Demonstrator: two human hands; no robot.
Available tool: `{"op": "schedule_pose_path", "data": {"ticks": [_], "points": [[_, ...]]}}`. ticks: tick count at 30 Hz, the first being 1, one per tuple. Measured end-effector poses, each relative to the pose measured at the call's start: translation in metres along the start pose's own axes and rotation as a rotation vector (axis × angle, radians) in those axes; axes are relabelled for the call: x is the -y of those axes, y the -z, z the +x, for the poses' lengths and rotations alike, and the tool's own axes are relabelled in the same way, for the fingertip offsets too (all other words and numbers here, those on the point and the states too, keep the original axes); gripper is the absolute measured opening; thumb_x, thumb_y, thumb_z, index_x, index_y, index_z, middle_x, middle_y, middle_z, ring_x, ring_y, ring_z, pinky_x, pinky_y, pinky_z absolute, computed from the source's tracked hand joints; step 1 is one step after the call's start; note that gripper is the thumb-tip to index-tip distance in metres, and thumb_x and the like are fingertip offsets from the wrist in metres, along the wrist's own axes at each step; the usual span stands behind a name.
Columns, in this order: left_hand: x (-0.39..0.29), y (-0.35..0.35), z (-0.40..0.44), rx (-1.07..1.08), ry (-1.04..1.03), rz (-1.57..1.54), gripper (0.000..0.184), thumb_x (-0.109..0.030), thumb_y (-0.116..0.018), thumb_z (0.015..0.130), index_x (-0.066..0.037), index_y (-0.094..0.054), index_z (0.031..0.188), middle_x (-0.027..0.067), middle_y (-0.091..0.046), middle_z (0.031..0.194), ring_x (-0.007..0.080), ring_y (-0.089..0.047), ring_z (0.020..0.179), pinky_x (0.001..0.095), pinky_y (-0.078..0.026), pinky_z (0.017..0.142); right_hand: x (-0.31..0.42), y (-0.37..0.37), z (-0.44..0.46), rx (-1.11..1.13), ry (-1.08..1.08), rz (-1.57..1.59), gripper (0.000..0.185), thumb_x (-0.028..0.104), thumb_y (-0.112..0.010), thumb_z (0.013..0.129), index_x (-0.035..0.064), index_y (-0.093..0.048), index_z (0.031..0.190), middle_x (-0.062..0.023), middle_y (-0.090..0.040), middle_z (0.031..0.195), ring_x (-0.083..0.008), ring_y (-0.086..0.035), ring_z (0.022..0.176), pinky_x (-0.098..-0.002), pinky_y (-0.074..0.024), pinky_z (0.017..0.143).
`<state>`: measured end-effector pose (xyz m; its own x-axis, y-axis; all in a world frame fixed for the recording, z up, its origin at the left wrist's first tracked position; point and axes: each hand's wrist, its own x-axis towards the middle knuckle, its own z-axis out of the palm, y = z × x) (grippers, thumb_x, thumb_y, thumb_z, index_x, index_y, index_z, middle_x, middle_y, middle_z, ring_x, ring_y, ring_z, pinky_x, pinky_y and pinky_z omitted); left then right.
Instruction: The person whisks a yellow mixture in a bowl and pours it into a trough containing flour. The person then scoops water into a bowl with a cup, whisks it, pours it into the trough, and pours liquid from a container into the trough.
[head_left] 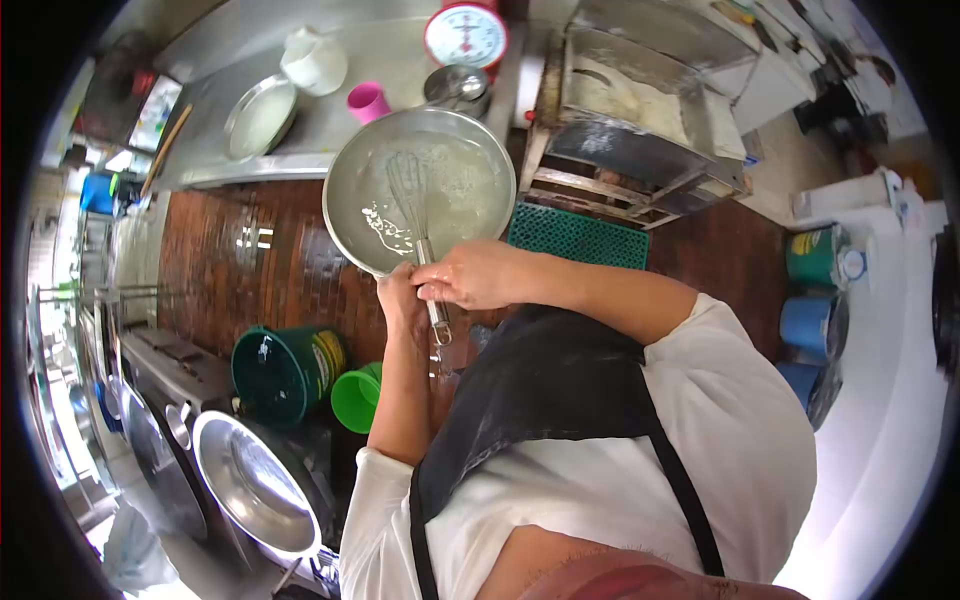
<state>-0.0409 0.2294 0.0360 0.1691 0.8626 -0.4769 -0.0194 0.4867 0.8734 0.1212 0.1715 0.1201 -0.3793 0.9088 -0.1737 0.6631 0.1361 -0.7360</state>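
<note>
A wide steel mixing bowl (470, 150) with pale whitish liquid in it is in front of me, its far side by the counter edge. My left hand (399, 293) is closed on its near rim, the fingers partly hidden. My right hand (478, 274) grips the handle of a wire whisk (411, 195), right beside my left hand. The whisk's wires lie inside the bowl, and its handle end sticks out toward me. White spatters of foam show on the bowl's left inner wall.
On the steel counter (215, 165) are a metal pan (262, 118), a white jug (314, 62), a pink cup (368, 101) and a dial scale (466, 38). A floury bin (630, 105) is at right. Green buckets (275, 375) and a large steel basin (255, 480) stand lower left.
</note>
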Motion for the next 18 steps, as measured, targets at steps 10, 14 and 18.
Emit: {"op": "schedule_pose_path", "data": {"ticks": [10, 14, 18], "points": [[-0.001, -0.253, 0.036, 0.222, 0.028, -0.336, 0.042, 0.009, -0.043, 0.079, 0.018, -0.039, 0.12, 0.0286, -0.048, 0.121, 0.0501, -0.059, 0.1, 0.0636, -0.06, 0.076, -0.167, 0.131, -0.187, -0.414, -0.552, -0.19, 0.053, 0.009, -0.059, 0.086, -0.0017, -0.042, 0.135, -0.026, -0.058, 0.119, -0.0391, -0.06, 0.108, -0.0478, -0.0478, 0.091], [-0.003, -0.354, 0.041, 0.176, -0.037, -0.261, 0.048, 0.009, -0.044, 0.077, 0.014, -0.036, 0.124, 0.0278, -0.048, 0.12, 0.0488, -0.061, 0.099, 0.0581, -0.063, 0.069, -0.265, 0.162, -0.248, -0.42, -0.552, -0.182, 0.054, 0.012, -0.055, 0.091, -0.0014, -0.039, 0.141, -0.0272, -0.055, 0.127, -0.0404, -0.055, 0.117, -0.0459, -0.0463, 0.096], [-0.002, -0.425, 0.062, 0.118, -0.106, -0.125, 0.078, 0.008, -0.045, 0.076, -0.01, -0.01, 0.144, 0.0236, -0.042, 0.131, 0.0426, -0.062, 0.102, 0.0497, -0.064, 0.057, -0.32, 0.19, -0.287, -0.514, -0.489, -0.019, 0.055, 0.018, -0.054, 0.093, -0.0016, -0.037, 0.142, -0.0275, -0.058, 0.124, -0.0423, -0.057, 0.111, -0.0457, -0.0469, 0.095]]}}
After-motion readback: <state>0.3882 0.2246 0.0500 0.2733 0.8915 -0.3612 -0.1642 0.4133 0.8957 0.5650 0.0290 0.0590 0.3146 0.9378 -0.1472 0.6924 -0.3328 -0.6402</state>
